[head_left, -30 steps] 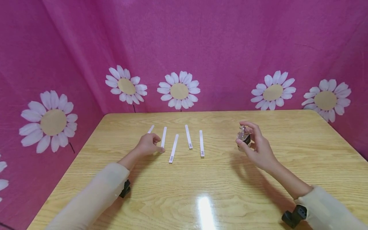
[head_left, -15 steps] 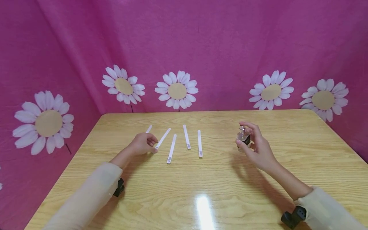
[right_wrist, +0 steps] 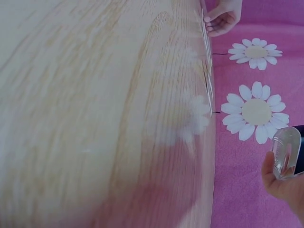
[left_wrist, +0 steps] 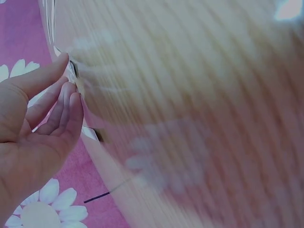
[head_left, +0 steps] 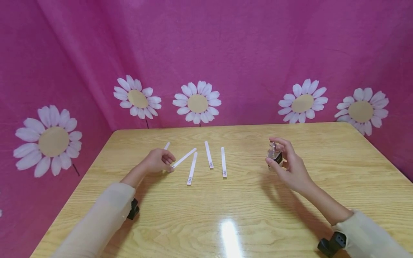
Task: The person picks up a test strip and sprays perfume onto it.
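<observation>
Between thumb and fingers, my left hand (head_left: 158, 161) pinches the near end of a white perfume test strip (head_left: 186, 156), which slants away to the right, close over the table. In the left wrist view the left hand (left_wrist: 42, 109) has its thumb at that strip's end. My right hand (head_left: 296, 173) grips a small clear glass perfume bottle (head_left: 275, 157) with a dark label, held upright. Its index finger lies over the silver spray top, with the thumb on the near side. The bottle (right_wrist: 285, 149) is partly cut off in the right wrist view.
Several more test strips lie beside the left hand: one strip (head_left: 166, 145) partly behind it, another strip (head_left: 191, 170) to its right, two further right, including the rightmost strip (head_left: 223, 163). The wooden table (head_left: 251, 211) backs onto a pink flowered curtain (head_left: 245, 71).
The pinched strip's near end has shifted left with my left hand, and the strip has swung from nearly straight to a rightward slant. The right hand and perfume bottle have hardly moved.
</observation>
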`<act>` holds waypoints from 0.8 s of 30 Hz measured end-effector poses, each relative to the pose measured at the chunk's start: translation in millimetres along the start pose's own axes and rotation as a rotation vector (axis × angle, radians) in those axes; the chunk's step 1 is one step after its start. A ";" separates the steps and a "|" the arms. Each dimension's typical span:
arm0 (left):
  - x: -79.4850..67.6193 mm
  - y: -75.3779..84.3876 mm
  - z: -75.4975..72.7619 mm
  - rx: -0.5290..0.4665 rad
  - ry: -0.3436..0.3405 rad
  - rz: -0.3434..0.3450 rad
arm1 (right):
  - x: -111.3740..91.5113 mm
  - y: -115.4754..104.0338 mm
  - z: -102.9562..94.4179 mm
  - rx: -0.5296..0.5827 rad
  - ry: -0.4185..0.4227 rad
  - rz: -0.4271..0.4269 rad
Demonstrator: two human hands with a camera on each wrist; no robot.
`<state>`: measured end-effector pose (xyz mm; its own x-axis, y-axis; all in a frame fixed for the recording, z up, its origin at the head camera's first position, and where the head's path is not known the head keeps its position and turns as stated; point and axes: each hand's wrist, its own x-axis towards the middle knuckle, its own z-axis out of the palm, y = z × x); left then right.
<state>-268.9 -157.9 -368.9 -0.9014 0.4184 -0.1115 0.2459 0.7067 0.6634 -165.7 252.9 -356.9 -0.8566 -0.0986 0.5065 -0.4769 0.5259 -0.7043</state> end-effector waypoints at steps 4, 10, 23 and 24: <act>0.4 -0.9 2.4 -0.020 0.002 0.004 | -0.1 1.5 -0.2 0.001 -0.007 -0.005; 0.7 -1.8 2.9 -0.044 0.010 0.019 | -0.1 2.2 0.5 0.001 -0.006 -0.014; 2.1 0.2 5.9 -0.020 0.035 -0.023 | -1.1 0.5 0.5 -0.009 -0.009 -0.019; 2.4 0.3 6.4 -0.012 0.037 -0.026 | -1.1 0.0 0.9 -0.008 -0.009 -0.021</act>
<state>-268.6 -153.1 -373.7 -0.9201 0.3782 -0.1017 0.2178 0.7101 0.6695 -165.0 252.3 -357.9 -0.8480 -0.1176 0.5168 -0.4936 0.5304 -0.6892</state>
